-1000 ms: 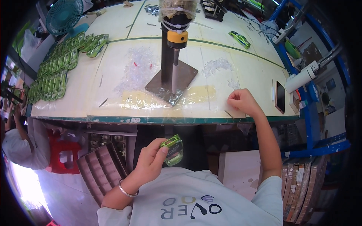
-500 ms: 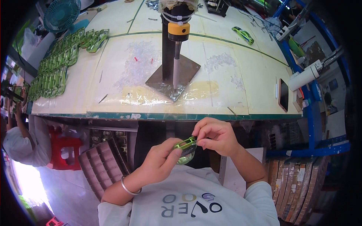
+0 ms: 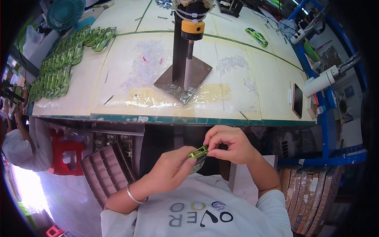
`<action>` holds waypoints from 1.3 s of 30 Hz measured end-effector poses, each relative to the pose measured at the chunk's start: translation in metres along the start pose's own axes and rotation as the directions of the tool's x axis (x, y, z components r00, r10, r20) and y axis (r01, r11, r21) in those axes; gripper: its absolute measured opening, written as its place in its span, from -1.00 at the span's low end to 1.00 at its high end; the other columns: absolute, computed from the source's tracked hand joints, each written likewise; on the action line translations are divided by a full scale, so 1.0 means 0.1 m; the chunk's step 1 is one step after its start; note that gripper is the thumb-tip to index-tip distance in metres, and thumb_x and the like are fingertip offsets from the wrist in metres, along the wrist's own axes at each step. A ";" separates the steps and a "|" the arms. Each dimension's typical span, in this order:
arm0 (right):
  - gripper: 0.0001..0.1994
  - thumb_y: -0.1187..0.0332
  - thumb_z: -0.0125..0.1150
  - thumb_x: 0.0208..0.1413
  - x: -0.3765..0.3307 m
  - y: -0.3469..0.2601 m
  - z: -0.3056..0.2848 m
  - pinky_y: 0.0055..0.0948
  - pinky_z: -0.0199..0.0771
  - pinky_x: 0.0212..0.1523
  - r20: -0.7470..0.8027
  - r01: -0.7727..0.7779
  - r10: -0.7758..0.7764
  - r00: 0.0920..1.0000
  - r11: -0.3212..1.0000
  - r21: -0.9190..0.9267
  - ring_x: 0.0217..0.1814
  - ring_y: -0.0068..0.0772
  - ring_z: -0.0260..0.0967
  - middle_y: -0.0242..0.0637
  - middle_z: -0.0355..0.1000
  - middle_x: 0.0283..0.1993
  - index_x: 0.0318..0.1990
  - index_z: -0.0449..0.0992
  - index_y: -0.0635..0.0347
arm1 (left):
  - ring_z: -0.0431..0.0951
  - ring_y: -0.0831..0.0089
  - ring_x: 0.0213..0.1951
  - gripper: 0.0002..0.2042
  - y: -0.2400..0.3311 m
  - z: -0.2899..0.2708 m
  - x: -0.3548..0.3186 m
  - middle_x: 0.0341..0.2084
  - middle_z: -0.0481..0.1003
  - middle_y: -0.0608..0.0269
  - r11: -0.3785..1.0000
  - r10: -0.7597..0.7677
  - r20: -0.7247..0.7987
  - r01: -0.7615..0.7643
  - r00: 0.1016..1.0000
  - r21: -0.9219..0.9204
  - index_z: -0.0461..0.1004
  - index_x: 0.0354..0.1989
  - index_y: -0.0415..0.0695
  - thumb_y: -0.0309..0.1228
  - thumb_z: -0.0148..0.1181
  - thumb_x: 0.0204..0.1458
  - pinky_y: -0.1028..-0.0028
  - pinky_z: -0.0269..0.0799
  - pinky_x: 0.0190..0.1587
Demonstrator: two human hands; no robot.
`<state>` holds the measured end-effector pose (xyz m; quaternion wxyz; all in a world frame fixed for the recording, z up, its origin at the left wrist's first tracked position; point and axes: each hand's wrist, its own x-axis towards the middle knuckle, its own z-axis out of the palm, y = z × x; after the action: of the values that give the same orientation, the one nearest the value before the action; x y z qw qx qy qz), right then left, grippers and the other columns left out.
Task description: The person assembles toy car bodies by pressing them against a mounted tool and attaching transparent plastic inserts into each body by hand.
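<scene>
My left hand (image 3: 170,169) grips a small green plastic toy car body (image 3: 198,152) in front of my chest, below the table's front edge. The shell has window openings along it, and my fingers cover part of it. My right hand (image 3: 231,145) is closed in a pinch at the shell's far right end, thumb and forefinger together. Whatever lies between those fingertips is too small to make out.
On the table (image 3: 118,71) stands a post press (image 3: 188,67) with a metal base plate. Several green shells (image 3: 55,81) lie at the left, and clear plastic scraps (image 3: 144,65) lie near the press. A phone (image 3: 297,100) lies at the right. A divided tray (image 3: 106,170) leans below; a person (image 3: 25,146) sits at the left.
The toy car body has turned in my left hand, its windowed side tilted more upward and its underside less visible. Both hands have shifted slightly; my right hand stays pinched at its end.
</scene>
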<state>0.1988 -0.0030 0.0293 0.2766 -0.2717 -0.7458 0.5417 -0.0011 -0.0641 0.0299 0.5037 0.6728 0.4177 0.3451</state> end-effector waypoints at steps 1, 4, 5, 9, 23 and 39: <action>-0.91 0.60 0.16 -0.23 0.00 0.00 0.00 -0.65 0.32 -0.41 0.043 -0.029 0.028 0.999 0.999 0.021 -0.42 -0.59 0.27 -0.28 0.28 -0.28 -0.52 0.37 0.29 | 0.37 0.18 -0.56 -0.84 0.00 0.00 0.00 -0.59 0.33 0.03 0.999 0.034 0.008 -0.034 0.999 0.020 0.28 -0.27 -0.27 -0.50 -0.12 -0.04 0.42 0.26 -0.50; -0.80 0.60 0.18 -0.26 -0.01 0.15 0.07 -0.65 0.29 -0.34 0.086 -0.143 0.117 0.989 0.883 0.447 -0.36 -0.57 0.24 -0.29 0.24 -0.23 -0.41 0.34 0.26 | 0.36 0.17 -0.55 -0.83 0.01 -0.03 -0.01 -0.58 0.33 0.04 0.996 0.067 0.049 -0.070 0.997 0.060 0.29 -0.26 -0.27 -0.51 -0.12 -0.04 0.42 0.26 -0.49; -0.80 0.60 0.18 -0.26 -0.01 0.21 0.10 -0.65 0.29 -0.34 0.083 -0.142 0.117 0.990 0.884 0.446 -0.36 -0.57 0.24 -0.29 0.24 -0.23 -0.41 0.34 0.26 | 0.36 0.17 -0.55 -0.83 0.01 -0.03 0.00 -0.58 0.33 0.04 0.996 0.070 0.052 -0.073 0.996 0.059 0.29 -0.26 -0.27 -0.51 -0.12 -0.04 0.42 0.26 -0.49; -0.56 0.56 0.24 -0.30 -0.01 0.29 0.28 -0.56 0.29 -0.28 -0.062 -0.146 0.227 0.972 0.789 0.597 -0.25 -0.54 0.21 -0.24 0.21 -0.17 -0.19 0.22 0.21 | 0.40 0.38 -0.51 -0.81 -0.04 -0.04 -0.01 -0.54 0.36 0.12 0.999 0.001 -0.022 -0.002 1.000 -0.052 0.27 -0.21 -0.27 -0.50 -0.12 -0.01 0.50 0.29 -0.44; -0.48 0.37 0.27 -0.30 -0.06 0.31 0.61 -0.26 0.32 -0.20 -0.138 0.370 -0.524 0.841 0.741 -0.560 -0.10 0.04 0.22 0.22 0.04 0.02 -0.07 0.25 -0.11 | 0.25 0.36 -0.22 -0.35 -0.31 -0.12 0.09 -0.33 0.25 0.18 0.970 0.235 -0.162 -0.243 0.958 -0.031 0.24 -0.13 -0.12 -0.23 0.38 -0.48 0.45 0.21 -0.16; -0.45 0.31 -0.14 -0.06 0.20 0.13 0.54 -0.32 0.37 -0.23 -0.142 0.081 0.374 0.916 0.174 0.981 -0.22 -0.22 0.29 0.00 0.20 -0.07 0.12 -0.11 0.09 | 0.16 0.43 -0.03 0.11 -0.54 0.09 0.37 -0.04 0.08 0.21 0.626 -0.014 0.012 0.018 1.000 -0.779 -0.26 0.13 -0.09 -0.34 0.47 -0.63 0.49 0.19 -0.08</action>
<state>0.1483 -0.0210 0.0056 0.4590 -0.1969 -0.1351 0.8557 0.0107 -0.0262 -0.0230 0.7491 0.3863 0.2321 0.4855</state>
